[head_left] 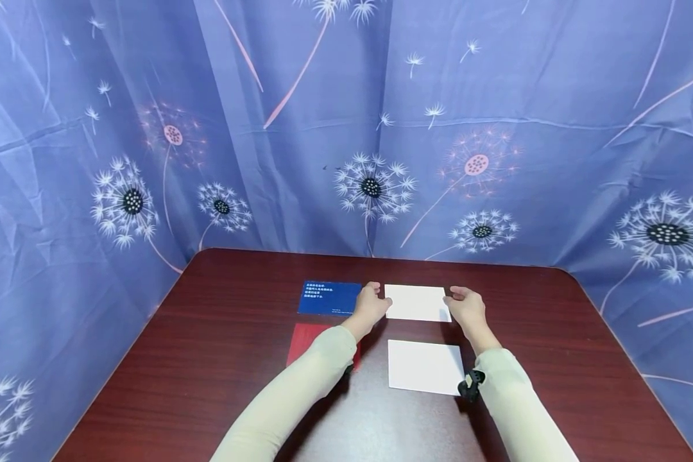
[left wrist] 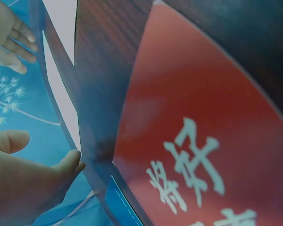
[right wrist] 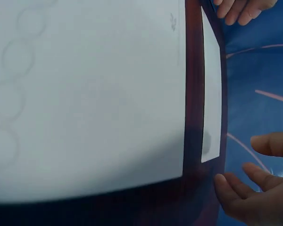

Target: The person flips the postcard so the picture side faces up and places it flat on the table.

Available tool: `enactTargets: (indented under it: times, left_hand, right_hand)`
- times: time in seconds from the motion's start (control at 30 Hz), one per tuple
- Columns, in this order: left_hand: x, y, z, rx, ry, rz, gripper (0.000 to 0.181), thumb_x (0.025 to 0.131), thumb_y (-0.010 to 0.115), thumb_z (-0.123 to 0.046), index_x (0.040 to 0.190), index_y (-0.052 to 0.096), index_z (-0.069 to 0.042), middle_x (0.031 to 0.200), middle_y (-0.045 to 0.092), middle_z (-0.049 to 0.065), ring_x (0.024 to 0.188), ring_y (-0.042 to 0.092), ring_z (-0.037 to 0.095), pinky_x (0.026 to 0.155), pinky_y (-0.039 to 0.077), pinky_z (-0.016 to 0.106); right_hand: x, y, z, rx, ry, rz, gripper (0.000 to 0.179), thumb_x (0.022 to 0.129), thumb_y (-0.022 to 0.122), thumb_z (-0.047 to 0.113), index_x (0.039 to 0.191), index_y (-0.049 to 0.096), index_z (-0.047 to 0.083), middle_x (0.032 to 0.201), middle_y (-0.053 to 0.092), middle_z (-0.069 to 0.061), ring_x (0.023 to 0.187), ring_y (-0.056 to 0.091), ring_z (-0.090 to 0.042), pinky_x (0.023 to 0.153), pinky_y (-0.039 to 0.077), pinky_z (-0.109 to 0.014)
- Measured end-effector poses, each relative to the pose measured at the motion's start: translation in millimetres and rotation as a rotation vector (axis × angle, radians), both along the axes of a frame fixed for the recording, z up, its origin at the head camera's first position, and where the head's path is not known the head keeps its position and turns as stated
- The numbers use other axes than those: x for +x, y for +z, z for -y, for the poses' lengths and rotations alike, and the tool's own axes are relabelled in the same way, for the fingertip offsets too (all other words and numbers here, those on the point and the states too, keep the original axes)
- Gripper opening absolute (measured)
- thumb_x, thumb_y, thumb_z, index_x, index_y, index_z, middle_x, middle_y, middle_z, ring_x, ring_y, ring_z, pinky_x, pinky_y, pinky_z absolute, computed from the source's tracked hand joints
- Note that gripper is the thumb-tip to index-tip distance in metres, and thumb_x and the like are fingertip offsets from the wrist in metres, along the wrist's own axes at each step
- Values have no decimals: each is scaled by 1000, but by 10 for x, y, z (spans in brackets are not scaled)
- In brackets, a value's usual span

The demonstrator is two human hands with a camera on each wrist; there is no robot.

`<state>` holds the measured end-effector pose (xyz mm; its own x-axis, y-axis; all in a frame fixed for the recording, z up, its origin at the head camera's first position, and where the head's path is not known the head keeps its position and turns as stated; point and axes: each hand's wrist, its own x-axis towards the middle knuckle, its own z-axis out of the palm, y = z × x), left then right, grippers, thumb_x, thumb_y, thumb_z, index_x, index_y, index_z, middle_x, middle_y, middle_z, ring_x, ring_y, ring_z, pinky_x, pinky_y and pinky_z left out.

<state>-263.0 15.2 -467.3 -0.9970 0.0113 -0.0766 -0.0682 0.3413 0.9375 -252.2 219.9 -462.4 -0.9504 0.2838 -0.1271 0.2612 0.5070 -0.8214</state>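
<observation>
Nearest, a pale left sleeve [head_left: 291,398] and a pale right sleeve [head_left: 516,401] reach across the glossy red-brown table [head_left: 208,359] toward the far white card [head_left: 418,303]; a black device [head_left: 471,385] sits at the right cuff. On the near side of the far white card, with a strip of wood between them, lies the near white card [head_left: 424,366]; the right wrist view shows a row of faint linked circles on it and a small grey mark. Left of the far white card and nearer than it, a red card [head_left: 306,337] lies partly hidden by the left forearm, its face bearing large white characters.

The far white card lies flat between the two hands. At its left edge is the left hand [head_left: 371,305], loosely spread, the thumb right by the edge. At its right edge is the right hand [head_left: 468,311], fingers apart and gently bent, tips close to it. I cannot tell whether either one touches the card. It is a plain white rectangle, longer from left to right, with a soft shadow near its right end.

Left of the far white card, past the left hand, lies a blue card [head_left: 326,300] with white writing. Beyond everything hangs a blue curtain [head_left: 300,160] patterned with dandelions.
</observation>
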Motion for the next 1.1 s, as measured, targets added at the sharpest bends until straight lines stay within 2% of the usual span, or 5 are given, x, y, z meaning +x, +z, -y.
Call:
enactTargets:
  times: [0.2, 0.57, 0.83, 1.1]
  left_hand:
    - [-8, -45, -77, -42, -9, 23, 55, 82, 66, -2, 132, 47, 8, 128, 56, 24, 121, 51, 37, 98, 45, 40]
    - [-20, -60, -156, -78, -25, 51, 59, 82, 67, -6, 135, 44, 7, 129, 56, 23, 121, 52, 33, 96, 46, 40]
    - [-19, -62, -166, -67, -1, 47, 57, 81, 68, -4, 133, 46, 7, 128, 56, 23, 120, 51, 34, 96, 46, 40]
    - [-51, -96, -170, -15, 41, 68, 52, 79, 67, -2, 127, 49, 7, 123, 59, 22, 115, 54, 32, 92, 49, 36]
  right_hand:
    - [28, -25, -56, -19, 26, 51, 52, 93, 54, 12, 139, 41, -9, 133, 47, -33, 123, 45, -44, 101, 40, -50]
    - [6, -11, -17, -56, 39, 69, 56, 91, 55, 9, 139, 36, -14, 128, 50, -33, 115, 51, -43, 93, 46, -47]
    - [-19, -22, -6, -65, 57, 93, 54, 91, 55, 9, 138, 38, -14, 126, 53, -33, 114, 53, -43, 94, 45, -48]
    - [-15, -36, -1, -84, 27, 66, 52, 90, 53, 9, 133, 42, -17, 125, 52, -36, 108, 56, -43, 91, 46, -46]
